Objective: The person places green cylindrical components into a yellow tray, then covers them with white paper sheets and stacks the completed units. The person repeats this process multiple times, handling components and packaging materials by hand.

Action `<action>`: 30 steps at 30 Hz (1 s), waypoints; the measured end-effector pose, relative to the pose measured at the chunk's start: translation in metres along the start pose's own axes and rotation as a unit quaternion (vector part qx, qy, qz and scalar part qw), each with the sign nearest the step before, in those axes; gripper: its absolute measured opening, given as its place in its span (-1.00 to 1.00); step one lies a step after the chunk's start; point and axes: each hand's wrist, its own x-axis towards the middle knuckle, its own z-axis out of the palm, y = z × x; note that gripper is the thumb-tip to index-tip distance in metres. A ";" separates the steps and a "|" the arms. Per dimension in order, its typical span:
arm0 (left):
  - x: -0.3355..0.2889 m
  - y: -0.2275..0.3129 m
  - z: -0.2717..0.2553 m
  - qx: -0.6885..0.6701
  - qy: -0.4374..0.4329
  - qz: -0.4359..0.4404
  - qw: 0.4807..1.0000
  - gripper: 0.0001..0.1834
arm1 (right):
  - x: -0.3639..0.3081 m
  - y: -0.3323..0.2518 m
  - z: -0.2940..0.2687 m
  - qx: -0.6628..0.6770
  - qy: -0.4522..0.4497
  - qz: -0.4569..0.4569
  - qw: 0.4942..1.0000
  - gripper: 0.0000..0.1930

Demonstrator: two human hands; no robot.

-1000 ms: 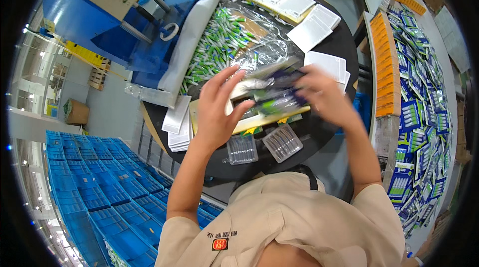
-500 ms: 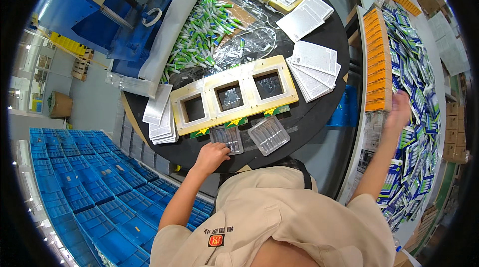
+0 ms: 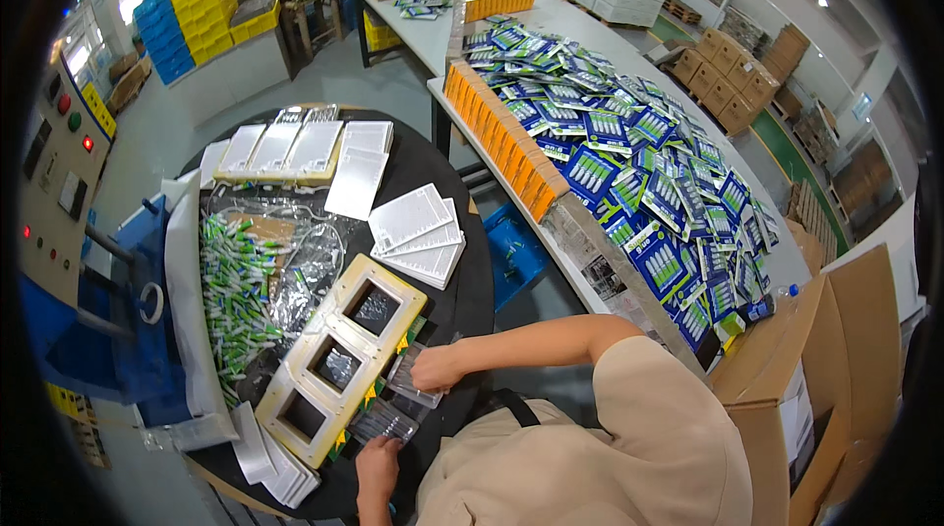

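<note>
On the near rim of the round black table (image 3: 470,280), my right hand (image 3: 438,369) has its fingers curled on a clear plastic blister tray (image 3: 405,390). Lower down, the fingers of my left hand (image 3: 378,467) close on the near edge of another clear blister tray (image 3: 382,420). Both trays lie beside a yellow-and-white frame (image 3: 354,334) with three square windows. Green-and-yellow tabs (image 3: 371,394) stick out from under the frame's near side. My palms hide parts of the trays.
Green-and-white tubes (image 3: 236,290) are heaped left of the frame. White printed cards (image 3: 418,231) lie fanned beyond it. A second loaded frame (image 3: 280,147) sits farther back. Orange boxes (image 3: 501,147) edge a table piled with blister packs (image 3: 639,202). A cardboard carton (image 3: 836,359) stands at right.
The view has swung to the right. My right hand has come from beside the orange boxes back to a blister tray. My left hand remains by its tray.
</note>
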 end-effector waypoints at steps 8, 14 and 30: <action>-0.001 0.009 0.007 0.059 0.105 0.023 0.992 -0.93 | 0.019 -0.055 -0.006 -0.009 0.125 0.010 0.992 -0.88; -0.020 0.029 -0.061 -0.044 0.076 -0.040 0.995 -0.95 | -0.032 -0.107 -0.074 0.170 0.336 0.115 0.919 -0.81; -0.001 -0.085 -0.049 0.066 0.234 -0.105 0.964 -0.88 | 0.091 -0.003 -0.053 0.017 0.230 0.064 0.971 -0.90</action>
